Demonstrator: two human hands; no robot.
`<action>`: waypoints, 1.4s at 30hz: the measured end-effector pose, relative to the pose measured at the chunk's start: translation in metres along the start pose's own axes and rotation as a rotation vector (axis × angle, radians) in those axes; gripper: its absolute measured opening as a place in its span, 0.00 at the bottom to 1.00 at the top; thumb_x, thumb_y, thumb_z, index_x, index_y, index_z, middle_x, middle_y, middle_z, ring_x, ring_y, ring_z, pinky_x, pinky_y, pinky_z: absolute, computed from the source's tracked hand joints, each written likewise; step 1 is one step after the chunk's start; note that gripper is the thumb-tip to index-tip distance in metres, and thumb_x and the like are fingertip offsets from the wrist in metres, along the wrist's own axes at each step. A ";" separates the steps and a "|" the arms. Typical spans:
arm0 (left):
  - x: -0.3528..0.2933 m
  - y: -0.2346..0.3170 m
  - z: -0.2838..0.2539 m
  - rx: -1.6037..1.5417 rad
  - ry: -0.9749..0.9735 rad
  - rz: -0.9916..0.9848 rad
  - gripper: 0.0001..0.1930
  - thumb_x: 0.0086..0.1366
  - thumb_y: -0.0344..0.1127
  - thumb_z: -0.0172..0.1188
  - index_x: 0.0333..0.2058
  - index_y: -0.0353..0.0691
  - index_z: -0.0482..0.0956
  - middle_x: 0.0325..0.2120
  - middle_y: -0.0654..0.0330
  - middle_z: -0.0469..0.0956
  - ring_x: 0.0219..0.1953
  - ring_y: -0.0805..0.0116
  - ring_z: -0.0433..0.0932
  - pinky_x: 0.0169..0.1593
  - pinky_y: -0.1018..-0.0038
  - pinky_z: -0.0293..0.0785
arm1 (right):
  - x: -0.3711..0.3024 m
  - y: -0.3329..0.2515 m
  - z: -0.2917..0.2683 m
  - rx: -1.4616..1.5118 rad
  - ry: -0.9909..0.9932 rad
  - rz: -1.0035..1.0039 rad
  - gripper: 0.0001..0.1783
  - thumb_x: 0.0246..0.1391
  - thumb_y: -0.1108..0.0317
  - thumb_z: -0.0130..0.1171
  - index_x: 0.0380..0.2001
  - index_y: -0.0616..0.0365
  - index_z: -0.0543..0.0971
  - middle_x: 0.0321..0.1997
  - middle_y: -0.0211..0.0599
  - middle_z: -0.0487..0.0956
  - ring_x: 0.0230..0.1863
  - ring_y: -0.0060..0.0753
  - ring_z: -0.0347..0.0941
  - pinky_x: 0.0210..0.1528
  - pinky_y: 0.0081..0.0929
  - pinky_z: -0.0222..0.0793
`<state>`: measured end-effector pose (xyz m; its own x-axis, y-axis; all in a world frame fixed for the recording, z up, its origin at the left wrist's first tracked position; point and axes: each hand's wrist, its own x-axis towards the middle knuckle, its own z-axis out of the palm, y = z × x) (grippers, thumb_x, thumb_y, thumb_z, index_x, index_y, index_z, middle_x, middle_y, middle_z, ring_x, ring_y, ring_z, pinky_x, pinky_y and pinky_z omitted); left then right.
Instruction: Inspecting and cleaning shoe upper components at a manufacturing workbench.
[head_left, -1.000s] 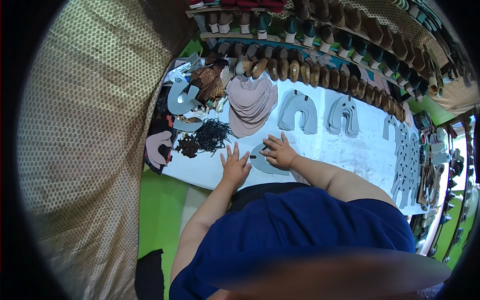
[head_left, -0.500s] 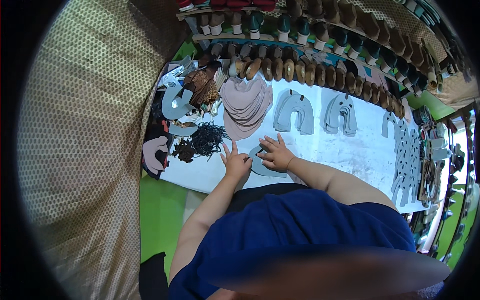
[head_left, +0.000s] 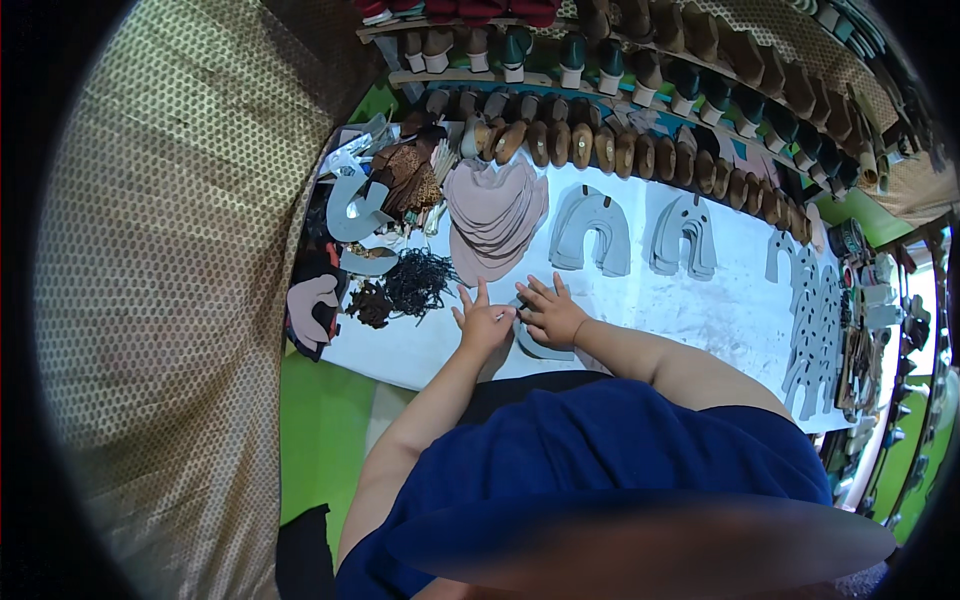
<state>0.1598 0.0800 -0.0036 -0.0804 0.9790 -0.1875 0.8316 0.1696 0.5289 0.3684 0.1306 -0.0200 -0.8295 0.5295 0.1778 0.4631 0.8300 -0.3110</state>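
Observation:
A grey U-shaped upper piece (head_left: 545,348) lies on the white table near its front edge, partly covered by my hands. At its left side is my left hand (head_left: 483,328), thumb and forefinger pinched together and the other fingers raised. What the pinch holds is too small to make out. My right hand (head_left: 556,316) rests over the piece from the right, fingers stretched and spread. A small dark spot (head_left: 521,308) shows between the two hands; its kind is unclear. Just left of my left hand is a heap of thin black strips (head_left: 418,282).
Farther back lie stacked pink pieces (head_left: 495,215) and two stacks of grey U-shaped pieces (head_left: 590,235) (head_left: 683,238). More grey pieces (head_left: 812,320) line the right end. Brown shoe lasts (head_left: 625,155) stand along the back below shelves of heeled shoes (head_left: 610,70). A patterned curtain (head_left: 190,280) hangs left.
My left hand has shifted right, bringing its pinched fingertips up to the right hand's fingers. The right hand has barely moved and still lies over the grey piece.

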 end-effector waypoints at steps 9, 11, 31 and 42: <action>-0.002 0.000 -0.007 0.059 -0.069 -0.003 0.17 0.65 0.60 0.53 0.40 0.65 0.88 0.74 0.53 0.39 0.73 0.35 0.29 0.66 0.33 0.26 | -0.009 0.012 0.015 0.177 0.276 0.074 0.21 0.52 0.50 0.57 0.45 0.49 0.80 0.74 0.43 0.56 0.75 0.50 0.48 0.69 0.70 0.36; -0.002 0.000 -0.008 0.077 -0.073 0.020 0.16 0.65 0.59 0.54 0.39 0.65 0.88 0.73 0.53 0.40 0.73 0.35 0.30 0.66 0.33 0.26 | -0.008 0.013 0.011 0.174 0.282 0.048 0.21 0.53 0.49 0.56 0.45 0.49 0.80 0.74 0.44 0.56 0.75 0.50 0.48 0.70 0.69 0.36; 0.008 0.000 0.020 0.093 0.148 0.094 0.05 0.52 0.38 0.63 0.24 0.47 0.85 0.68 0.46 0.58 0.70 0.39 0.51 0.68 0.47 0.46 | -0.005 0.011 0.008 0.067 0.066 0.060 0.23 0.56 0.44 0.53 0.43 0.47 0.83 0.72 0.42 0.60 0.75 0.48 0.48 0.70 0.69 0.35; 0.000 -0.003 0.022 0.080 0.205 0.037 0.06 0.55 0.37 0.60 0.25 0.46 0.85 0.68 0.45 0.57 0.70 0.41 0.52 0.68 0.47 0.46 | -0.003 0.012 0.009 0.074 0.057 0.051 0.21 0.52 0.47 0.57 0.43 0.47 0.82 0.71 0.43 0.61 0.74 0.50 0.49 0.69 0.71 0.35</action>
<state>0.1696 0.0772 -0.0232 -0.1519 0.9884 0.0076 0.8765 0.1312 0.4632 0.3736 0.1374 -0.0325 -0.7852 0.5816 0.2125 0.4782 0.7877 -0.3884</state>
